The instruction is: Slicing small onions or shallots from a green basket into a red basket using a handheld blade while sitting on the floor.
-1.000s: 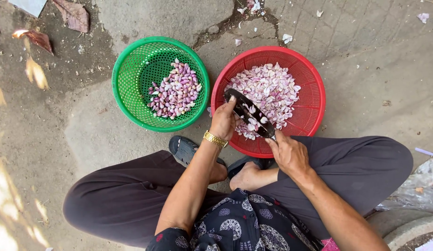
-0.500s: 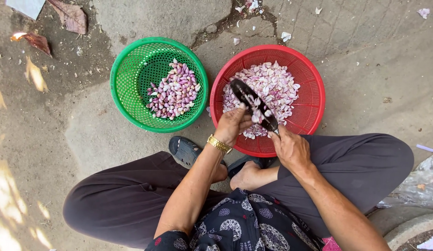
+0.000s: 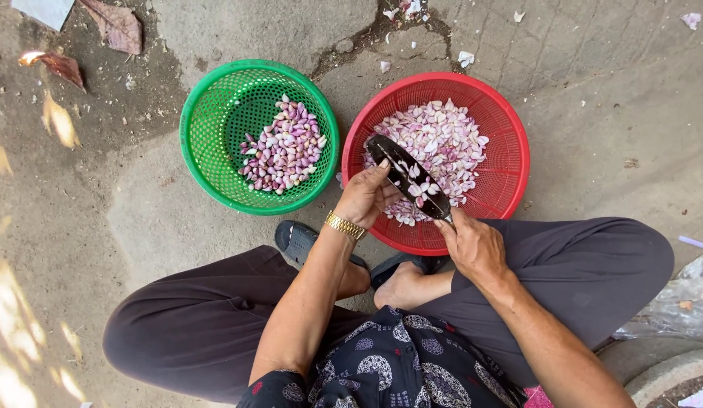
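I see my right hand [image 3: 476, 245] gripping a dark knife [image 3: 409, 177] over the red basket [image 3: 510, 162] of pale skins, my left hand [image 3: 364, 195] by its blade, a green basket [image 3: 215, 113] of purple cloves [image 3: 283, 147] alongside.

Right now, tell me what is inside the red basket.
The red basket holds a heap of pale pink shallot pieces. A dark knife blade and the left hand cover part of the heap.

An outdoor yard: cracked concrete ground [image 3: 608, 91], dry leaves [image 3: 114, 23], 2 plastic baskets [image 3: 197, 151] on it.
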